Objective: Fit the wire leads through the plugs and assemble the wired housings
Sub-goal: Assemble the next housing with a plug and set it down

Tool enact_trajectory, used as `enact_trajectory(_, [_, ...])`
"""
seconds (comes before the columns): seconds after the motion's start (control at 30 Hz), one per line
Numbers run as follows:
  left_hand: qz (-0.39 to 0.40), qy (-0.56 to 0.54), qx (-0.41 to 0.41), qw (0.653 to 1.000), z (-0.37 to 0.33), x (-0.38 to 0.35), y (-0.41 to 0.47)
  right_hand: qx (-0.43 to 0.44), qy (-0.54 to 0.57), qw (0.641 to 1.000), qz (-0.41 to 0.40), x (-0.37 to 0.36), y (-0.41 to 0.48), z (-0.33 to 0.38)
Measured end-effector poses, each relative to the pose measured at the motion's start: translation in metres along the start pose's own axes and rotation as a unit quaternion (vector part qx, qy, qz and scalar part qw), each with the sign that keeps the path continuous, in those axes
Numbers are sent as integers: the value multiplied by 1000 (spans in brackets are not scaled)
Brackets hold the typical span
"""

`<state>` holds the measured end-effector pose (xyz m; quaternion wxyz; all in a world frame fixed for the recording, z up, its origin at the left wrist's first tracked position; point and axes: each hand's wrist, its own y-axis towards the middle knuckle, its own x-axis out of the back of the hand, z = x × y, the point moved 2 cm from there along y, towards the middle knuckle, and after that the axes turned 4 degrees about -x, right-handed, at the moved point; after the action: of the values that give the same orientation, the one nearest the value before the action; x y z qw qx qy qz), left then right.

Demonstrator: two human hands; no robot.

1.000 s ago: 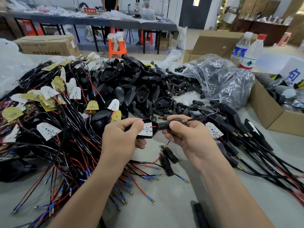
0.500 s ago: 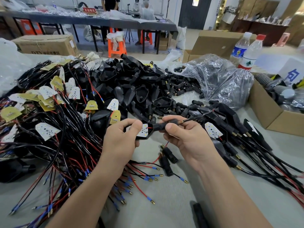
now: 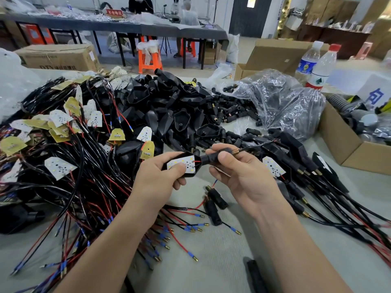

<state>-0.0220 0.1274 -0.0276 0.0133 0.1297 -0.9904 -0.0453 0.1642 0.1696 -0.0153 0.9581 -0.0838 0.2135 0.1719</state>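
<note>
My left hand (image 3: 157,181) grips a black housing (image 3: 190,173) with a white LED board (image 3: 186,163) seated in it, thumb pressing on the board. A short red lead runs from the board into a black plug (image 3: 213,158), which my right hand (image 3: 239,176) pinches between thumb and fingers. The plug sits against the housing's narrow end, and a brass threaded tip (image 3: 235,151) with a black cable leaves it to the right. Two loose black plugs (image 3: 213,203) lie on the table below my hands.
A tangle of wired LED boards (image 3: 61,144) fills the left. Empty black housings (image 3: 169,111) are piled behind, loose plugs (image 3: 230,115) beside a plastic bag (image 3: 281,102). Assembled units (image 3: 296,166) lie right. A cardboard box (image 3: 349,149) and two bottles (image 3: 317,66) stand far right.
The plug has closed up against the housing's narrow end. Both hands have stayed at the same spot.
</note>
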Motion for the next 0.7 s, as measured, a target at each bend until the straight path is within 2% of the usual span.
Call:
enact_trajectory(0.1, [39,-57,30,997,0,2,1,19,-29,999,-14,2,0,2])
enact_trajectory(0.2, [62,-59,31,996,0,4,2,29,-60,997,-24,1,-1,3])
enact_trajectory(0.33, [49,-44,26,997,1,1,1,45,-102,992,-52,-1,-3,4])
enact_trajectory(0.53, [73,-77,49,993,3,-4,-1,64,-134,985,-86,0,-4,7])
enact_trajectory(0.7, [31,-62,51,996,2,-3,-1,89,-173,981,-25,3,-6,10])
